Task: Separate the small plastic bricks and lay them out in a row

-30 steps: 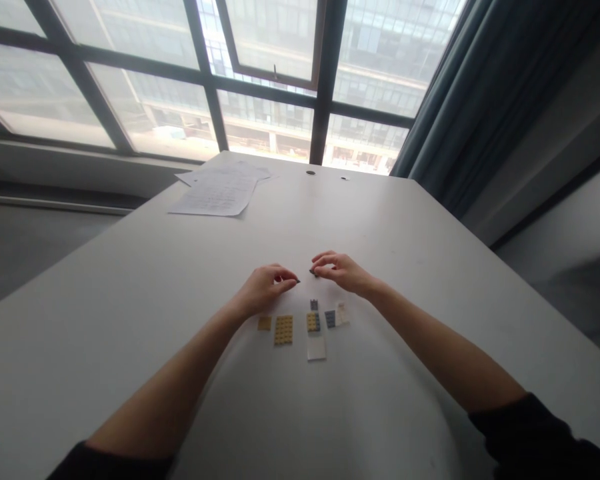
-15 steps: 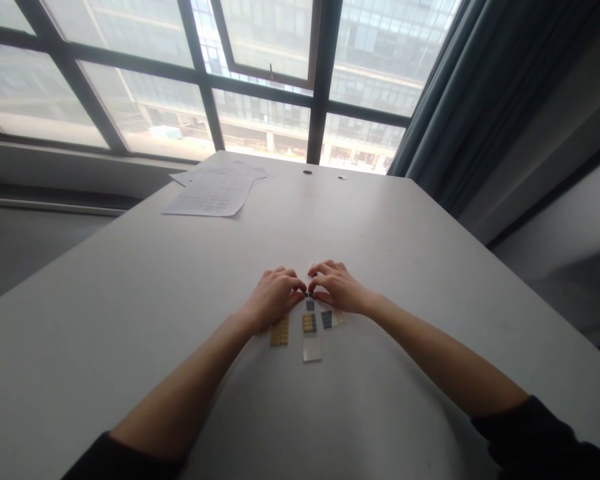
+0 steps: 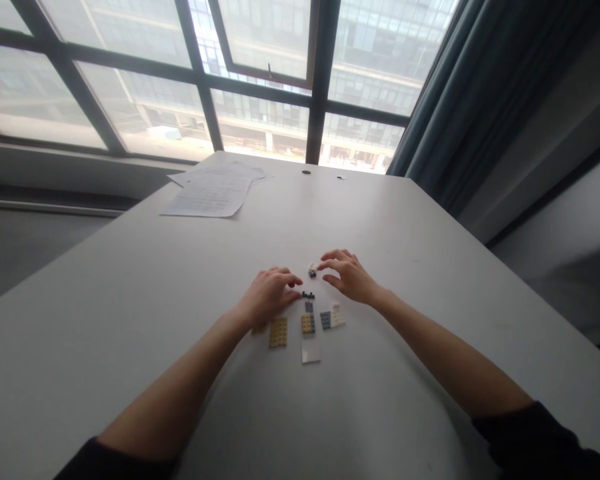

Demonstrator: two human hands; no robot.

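Observation:
My left hand [image 3: 275, 291] rests low over the table, thumb and fingers apart, beside a pair of small black bricks [image 3: 308, 295]. My right hand [image 3: 347, 275] is open, its fingertips close to a small white and black piece [image 3: 313, 271]. Below the black bricks sit a small grey brick [image 3: 309, 307] and a tan and grey studded plate [image 3: 308, 325]. A smooth white tile [image 3: 311, 351] lies nearest me. Left of these is a tan plate [image 3: 279, 333], with another tan piece partly under my left wrist. To the right, a grey plate [image 3: 325, 320] lies against white pieces [image 3: 337, 316].
Printed sheets of paper [image 3: 213, 190] lie at the far left of the white table [image 3: 380, 220]. Two small round spots, one a dark disc [image 3: 307, 173], show near the far edge. Windows stand beyond, with a dark curtain [image 3: 440, 120] at the right.
My hands have moved apart from the small black bricks, the right one going up and to the right. Its fingers have spread, and the black bricks and white pieces now show.

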